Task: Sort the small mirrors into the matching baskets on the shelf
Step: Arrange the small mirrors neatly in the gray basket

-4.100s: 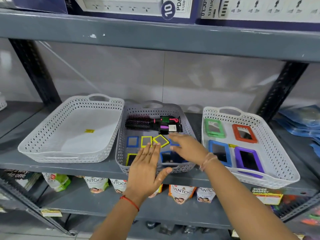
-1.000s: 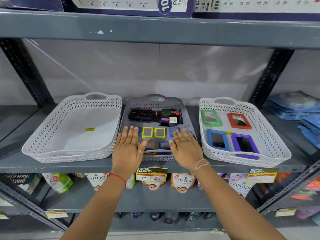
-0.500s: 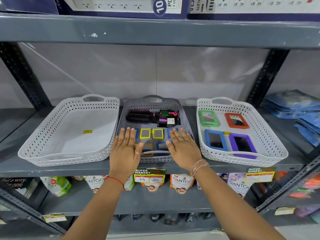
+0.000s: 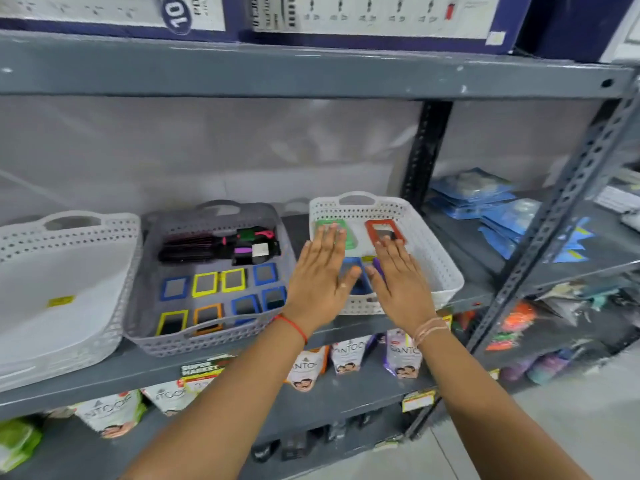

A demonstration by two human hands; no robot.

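My left hand (image 4: 320,275) and my right hand (image 4: 398,275) are flat, fingers spread, holding nothing, over the white right basket (image 4: 433,251). Under them lie larger mirrors: a green one (image 4: 332,224), a red one (image 4: 379,228), a blue one (image 4: 356,282) and a mostly hidden purple one (image 4: 378,268). The grey middle basket (image 4: 145,327) holds several small mirrors in two rows, with blue (image 4: 175,288), yellow (image 4: 205,284) and orange (image 4: 207,317) frames.
Hairbrushes (image 4: 221,247) lie at the back of the grey basket. A white basket (image 4: 69,223) with only a yellow sticker stands at the left. Blue packets (image 4: 498,209) sit on the shelf to the right. Pouches (image 4: 346,358) line the shelf below; boxes stand above.
Both hands have moved right, from over the grey middle basket to over the white right basket. The view has swung right too.
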